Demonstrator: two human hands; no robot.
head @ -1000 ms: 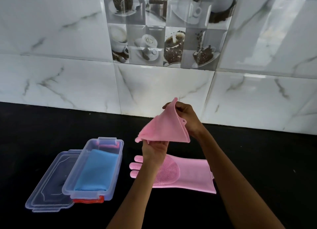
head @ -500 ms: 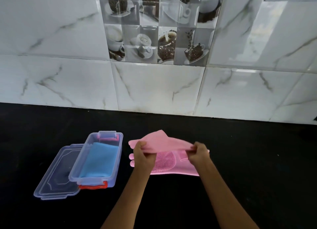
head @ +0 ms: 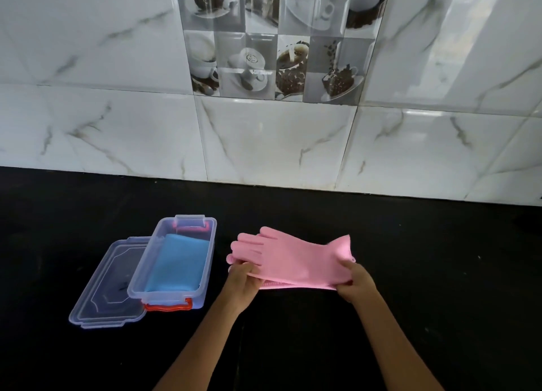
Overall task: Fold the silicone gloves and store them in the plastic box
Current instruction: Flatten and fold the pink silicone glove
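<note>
Gripping the top pink glove [head: 293, 258] at both ends, left hand [head: 243, 282] and right hand [head: 356, 279] have fingers closed on it, right of the box [head: 205, 273].

there is a single view, from a wide-angle camera worn on the person's head. it looks forward and down across the black counter [head: 410, 273] toward the tiled wall [head: 264, 144], which fills the upper half of the picture and bends a little at the edges. both forearms enter from the bottom edge, so the left hand [head: 242, 283] and right hand [head: 356, 280] sit close to the lens, just below the middle. the plastic box [head: 205, 261] lies left of centre, near the hands. no second view shares the scene.
</note>
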